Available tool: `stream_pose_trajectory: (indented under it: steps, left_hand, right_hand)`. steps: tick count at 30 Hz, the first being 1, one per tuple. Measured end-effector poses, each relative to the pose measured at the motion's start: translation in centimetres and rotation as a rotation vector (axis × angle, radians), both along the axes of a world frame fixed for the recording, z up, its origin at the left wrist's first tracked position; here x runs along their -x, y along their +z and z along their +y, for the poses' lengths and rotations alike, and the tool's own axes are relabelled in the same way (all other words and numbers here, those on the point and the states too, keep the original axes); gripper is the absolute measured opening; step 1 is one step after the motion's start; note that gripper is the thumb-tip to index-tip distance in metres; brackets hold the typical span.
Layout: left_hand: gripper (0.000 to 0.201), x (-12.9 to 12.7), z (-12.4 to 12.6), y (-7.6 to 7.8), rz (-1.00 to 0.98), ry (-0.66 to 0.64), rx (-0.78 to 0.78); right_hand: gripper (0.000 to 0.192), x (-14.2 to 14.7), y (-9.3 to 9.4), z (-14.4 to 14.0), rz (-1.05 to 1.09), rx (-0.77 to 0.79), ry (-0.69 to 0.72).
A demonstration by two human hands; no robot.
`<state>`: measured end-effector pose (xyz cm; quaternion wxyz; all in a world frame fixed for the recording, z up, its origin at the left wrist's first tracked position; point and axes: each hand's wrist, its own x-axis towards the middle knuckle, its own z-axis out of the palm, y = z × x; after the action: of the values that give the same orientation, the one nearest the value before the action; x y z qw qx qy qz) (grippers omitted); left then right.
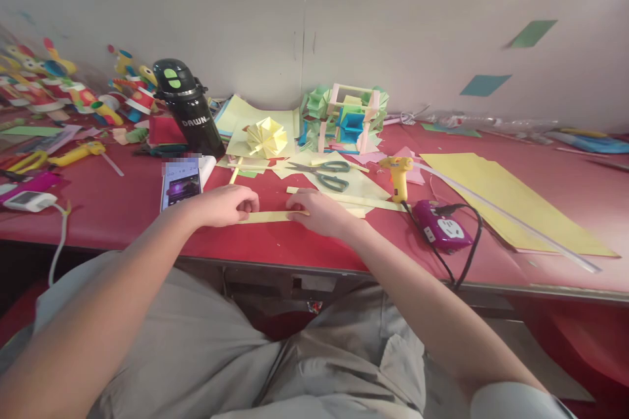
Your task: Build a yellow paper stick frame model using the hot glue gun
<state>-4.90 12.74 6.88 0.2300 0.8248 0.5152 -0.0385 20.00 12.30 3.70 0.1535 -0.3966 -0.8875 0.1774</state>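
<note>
Yellow paper strip: laid [269,217] near the close edge of the red tabletop [289,239], between the two hands, apparently so that it could be kept straight.
Left hand: placed [228,204] at nine o'clock of the strip's bare middle; its fingers were curled, the strip's end being pinched against the thumb.
Right hand: set [318,211] at three o'clock; its fingertips were pressed together on the strip, probably to steady it. Whether the thumb was tucked beneath could not be told.
Scissors: left [318,172] between one and two o'clock, on paper, seemingly for easy reach.
Hot glue gun: stood [400,180] toward two o'clock, near the purple power socket [442,229], presumably because of its cord.
Smartphone: propped or laid (unclear which) [181,184] at ten o'clock, screen visible.
Folded paper ball: rested [268,137] at twelve o'clock, beyond the handwork.
</note>
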Motion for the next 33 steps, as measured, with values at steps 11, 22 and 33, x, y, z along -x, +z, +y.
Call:
stream_pose_trajectory:
  steps: [11, 22, 33]
  left_hand:
    - [0.022, 0.4, -0.9, -0.3, -0.076, -0.043, -0.106]
    - [0.027, -1.9, -0.4, -2.3, -0.164, -0.256, -0.446]
    - [0.032, -0.9, -0.1, -1.6, -0.084, -0.222, -0.399]
  right_hand:
    - [0.009, 1.2, -1.1, -0.3, 0.103, -0.037, 0.081]
    - [0.015, -2.1, -0.8, -0.1, -0.004, -0.103, 0.012]
    - [0.017, -3.1, -1.3, -0.3, 0.137, -0.093, 0.014]
